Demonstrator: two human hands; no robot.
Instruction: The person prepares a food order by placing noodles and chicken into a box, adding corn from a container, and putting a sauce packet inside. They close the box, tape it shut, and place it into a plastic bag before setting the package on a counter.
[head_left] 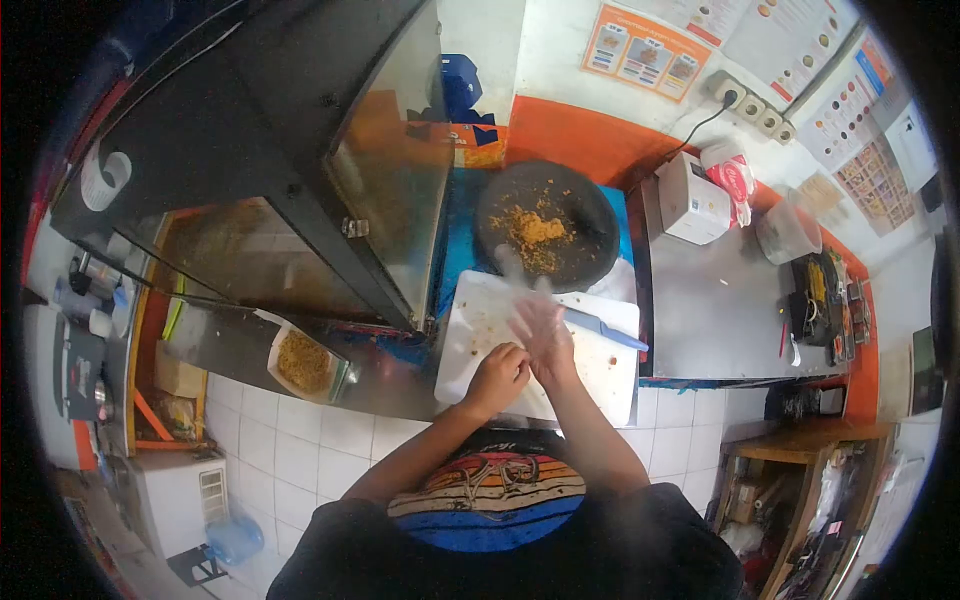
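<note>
My right hand [548, 338] is raised above a white cutting board [460, 360], fingers spread. A hazy, see-through film, which looks like a clear plastic glove [512, 275], covers its fingers and stands out loosely past the tips. Beside the heel of that palm, my left hand [498, 380] is closed in a pinch at what appears to be the glove's edge. A blue knife [605, 330] lies on the board to the right, partly behind my right hand. Crumbs dot the board. Just beyond it sits a dark stone mortar [490, 215] holding golden-brown crumbled food [540, 228].
A black-framed glass cabinet [300, 200] stands at the left, its door swung toward the mortar. An open paper box [305, 362] of brown crumbs rests on the left counter. The metal counter [710, 320] at right carries a white box-shaped appliance [692, 200] and a clear tub [788, 235].
</note>
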